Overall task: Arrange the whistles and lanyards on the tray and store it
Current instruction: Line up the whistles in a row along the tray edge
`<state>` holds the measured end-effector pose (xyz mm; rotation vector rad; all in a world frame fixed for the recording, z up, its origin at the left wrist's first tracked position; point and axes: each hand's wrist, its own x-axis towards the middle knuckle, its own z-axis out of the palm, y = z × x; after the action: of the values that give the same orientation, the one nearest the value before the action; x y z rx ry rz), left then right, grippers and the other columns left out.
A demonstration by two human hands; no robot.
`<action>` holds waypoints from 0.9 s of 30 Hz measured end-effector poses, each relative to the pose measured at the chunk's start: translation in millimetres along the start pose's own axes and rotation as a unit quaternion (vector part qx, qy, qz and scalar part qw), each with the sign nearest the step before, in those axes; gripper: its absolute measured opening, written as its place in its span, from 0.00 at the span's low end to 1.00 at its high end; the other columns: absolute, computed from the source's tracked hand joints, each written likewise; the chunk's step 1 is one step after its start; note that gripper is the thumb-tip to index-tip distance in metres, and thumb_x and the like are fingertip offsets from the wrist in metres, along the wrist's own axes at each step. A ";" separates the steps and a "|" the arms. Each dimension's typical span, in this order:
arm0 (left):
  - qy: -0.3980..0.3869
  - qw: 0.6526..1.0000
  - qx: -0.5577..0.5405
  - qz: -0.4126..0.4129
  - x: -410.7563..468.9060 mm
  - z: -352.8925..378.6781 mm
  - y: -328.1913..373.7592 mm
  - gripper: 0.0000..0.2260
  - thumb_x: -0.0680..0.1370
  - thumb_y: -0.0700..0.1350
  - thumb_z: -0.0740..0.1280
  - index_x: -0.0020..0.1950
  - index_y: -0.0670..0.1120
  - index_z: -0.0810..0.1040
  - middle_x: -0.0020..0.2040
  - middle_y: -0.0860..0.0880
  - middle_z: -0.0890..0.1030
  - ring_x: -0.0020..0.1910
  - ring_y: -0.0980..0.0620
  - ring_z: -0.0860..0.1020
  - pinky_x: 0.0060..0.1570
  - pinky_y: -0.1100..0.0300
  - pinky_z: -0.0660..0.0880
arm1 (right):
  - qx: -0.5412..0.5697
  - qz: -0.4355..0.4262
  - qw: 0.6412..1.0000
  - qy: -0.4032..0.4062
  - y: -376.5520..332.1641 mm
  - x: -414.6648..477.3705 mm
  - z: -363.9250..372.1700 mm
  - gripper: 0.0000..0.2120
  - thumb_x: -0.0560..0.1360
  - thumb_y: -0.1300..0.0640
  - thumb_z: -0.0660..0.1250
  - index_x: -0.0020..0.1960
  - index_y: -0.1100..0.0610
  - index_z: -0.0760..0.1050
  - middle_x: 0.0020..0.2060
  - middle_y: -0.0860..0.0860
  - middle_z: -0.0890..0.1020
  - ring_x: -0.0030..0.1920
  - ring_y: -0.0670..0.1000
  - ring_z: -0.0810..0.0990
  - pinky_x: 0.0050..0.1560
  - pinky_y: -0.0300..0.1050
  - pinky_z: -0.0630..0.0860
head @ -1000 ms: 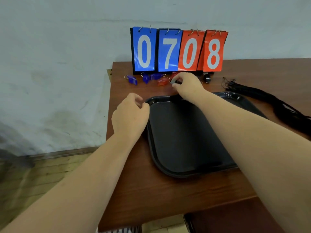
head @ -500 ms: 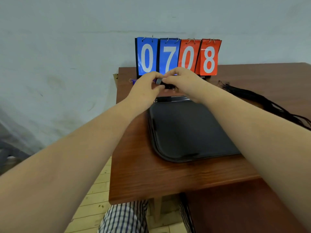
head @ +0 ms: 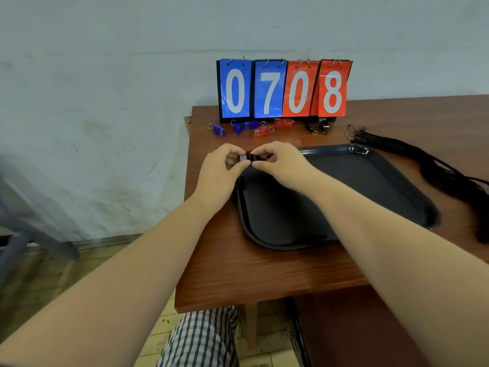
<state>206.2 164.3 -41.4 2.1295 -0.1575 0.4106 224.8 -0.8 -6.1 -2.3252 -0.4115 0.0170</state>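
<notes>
1. Two hands met above the far left corner of a black tray (head: 330,149). The left hand (head: 219,168) and the right hand (head: 280,165) each pinched an end of one small black whistle (head: 247,157) between thumb and fingertips.
2. Whether the whistle touched the tray rim could not be told.
3. The tray lay flat on a brown wooden table (head: 251,274), with nothing visible in the part not hidden by the arms.
4. Beyond the tray, loose on the table, lay three blue whistles (head: 238,127), two red whistles (head: 283,123) and two more black whistles (head: 325,126), in a rough row.
5. Behind them stood a flip scoreboard (head: 284,88) against the wall, reading 07 in blue and 08 in red.
6. A bundle of black lanyards (head: 423,160) lay along the tray's right side, just beside its rim.
7. Checked trousers (head: 201,337) showed below the table's near edge.
</notes>
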 end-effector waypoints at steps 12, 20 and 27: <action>0.020 0.998 0.013 -0.059 12.8 8.3 -12.7 0.10 0.79 0.48 0.68 0.61 0.54 0.77 0.56 0.54 0.79 0.50 0.63 0.75 0.48 0.73 0.68 | -0.070 0.000 0.991 0.118 24.8 19.7 30.1 0.11 0.76 0.50 0.70 0.59 0.49 0.80 0.51 0.46 0.80 0.58 0.52 0.74 0.62 0.56 0.73; 0.017 0.997 0.061 -0.046 15.4 10.3 -11.8 0.10 0.79 0.50 0.68 0.59 0.52 0.81 0.58 0.52 0.74 0.53 0.56 0.77 0.54 0.63 0.73 | -0.102 0.013 0.987 0.124 26.9 19.6 29.5 0.13 0.78 0.50 0.67 0.62 0.49 0.80 0.55 0.48 0.78 0.59 0.53 0.71 0.62 0.53 0.70; 0.023 0.996 0.061 -0.066 13.6 10.8 -8.0 0.08 0.80 0.50 0.67 0.59 0.53 0.80 0.55 0.53 0.76 0.48 0.59 0.77 0.54 0.61 0.75 | -0.130 -0.001 0.984 0.118 25.0 18.6 30.1 0.14 0.79 0.51 0.66 0.64 0.49 0.79 0.56 0.49 0.79 0.58 0.53 0.72 0.61 0.53 0.71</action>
<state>223.6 160.4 -48.5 2.2332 0.0371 0.4001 245.6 9.1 -42.9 -2.5442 -0.3103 -0.3284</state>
